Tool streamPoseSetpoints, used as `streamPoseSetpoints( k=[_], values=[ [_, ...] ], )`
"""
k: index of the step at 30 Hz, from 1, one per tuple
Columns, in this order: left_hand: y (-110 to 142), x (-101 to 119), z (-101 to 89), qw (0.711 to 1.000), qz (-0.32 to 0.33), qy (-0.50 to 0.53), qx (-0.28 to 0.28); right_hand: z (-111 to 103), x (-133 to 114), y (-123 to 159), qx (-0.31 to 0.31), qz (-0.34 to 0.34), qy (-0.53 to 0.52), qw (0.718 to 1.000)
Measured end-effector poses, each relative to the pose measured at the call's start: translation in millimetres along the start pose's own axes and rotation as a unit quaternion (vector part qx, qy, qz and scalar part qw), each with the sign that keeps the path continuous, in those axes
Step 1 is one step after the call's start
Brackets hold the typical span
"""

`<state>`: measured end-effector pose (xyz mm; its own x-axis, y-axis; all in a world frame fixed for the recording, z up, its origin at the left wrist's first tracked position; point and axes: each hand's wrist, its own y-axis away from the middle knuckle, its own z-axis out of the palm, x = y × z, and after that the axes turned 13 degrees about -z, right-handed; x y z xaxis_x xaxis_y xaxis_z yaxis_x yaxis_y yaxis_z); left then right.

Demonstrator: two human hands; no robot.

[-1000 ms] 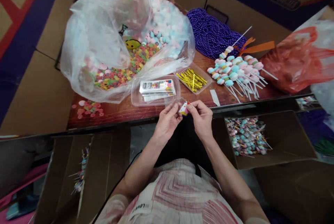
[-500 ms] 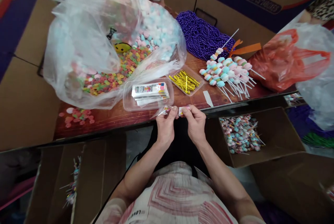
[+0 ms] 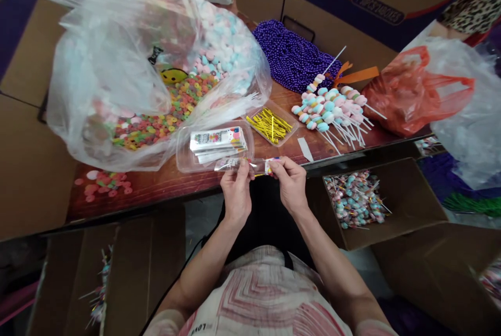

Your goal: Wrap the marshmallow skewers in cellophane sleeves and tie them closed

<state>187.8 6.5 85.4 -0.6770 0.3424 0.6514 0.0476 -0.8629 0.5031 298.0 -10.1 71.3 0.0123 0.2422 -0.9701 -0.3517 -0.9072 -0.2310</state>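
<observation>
Pinched between both hands, a narrow clear plastic bag (image 3: 259, 167) with coloured print is stretched over the table's front edge. My left hand (image 3: 237, 194) grips it near its clear end, which sticks out to the left. At the printed end, my right hand (image 3: 293, 184) holds it between thumb and fingers. Just beyond lies a plastic tray (image 3: 180, 157) with a stack of similar printed bags (image 3: 215, 140). A second clear tray (image 3: 294, 130) beside it holds gold twist ties (image 3: 273, 124). Marshmallow skewers (image 3: 332, 109) on white sticks are piled to the right.
A large clear bag (image 3: 97, 59) of ring gummies and marshmallows fills the table's left. Purple beads (image 3: 293, 57) and a red plastic bag (image 3: 415, 91) lie behind and right. Below the edge, a cardboard box (image 3: 410, 200) contains wrapped skewers; loose gummies (image 3: 104, 184) lie left.
My hands have moved apart, the left one shifting left, so more of the bag shows stretched between them. The whole view has shifted slightly.
</observation>
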Motion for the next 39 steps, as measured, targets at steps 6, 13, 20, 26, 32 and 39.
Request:
streamPoseSetpoints(
  k=[6,13,20,26,32,39],
  values=[
    [-3,6,0.0,1.000,-0.029,-0.004,-0.001,-12,-7,-5,-0.060,-0.009,0.064,0.996],
    [-13,10,-2.5,0.999,0.003,0.004,0.046,-71,-26,-70,0.013,-0.201,0.403,0.893],
    [-18,18,-3.2,0.997,-0.021,0.027,0.072,-142,-10,-140,0.042,-0.202,0.589,0.781],
    [-25,25,-4.4,0.996,-0.041,0.037,0.068,-144,11,-139,0.109,-0.203,0.582,0.780],
    [-31,40,-6.6,0.991,-0.060,0.087,0.078,-115,-6,-107,0.180,-0.257,0.488,0.815],
    [-32,60,-11.9,0.981,-0.066,0.149,0.106,-56,-26,-35,0.117,-0.246,0.175,0.946]
  ],
)
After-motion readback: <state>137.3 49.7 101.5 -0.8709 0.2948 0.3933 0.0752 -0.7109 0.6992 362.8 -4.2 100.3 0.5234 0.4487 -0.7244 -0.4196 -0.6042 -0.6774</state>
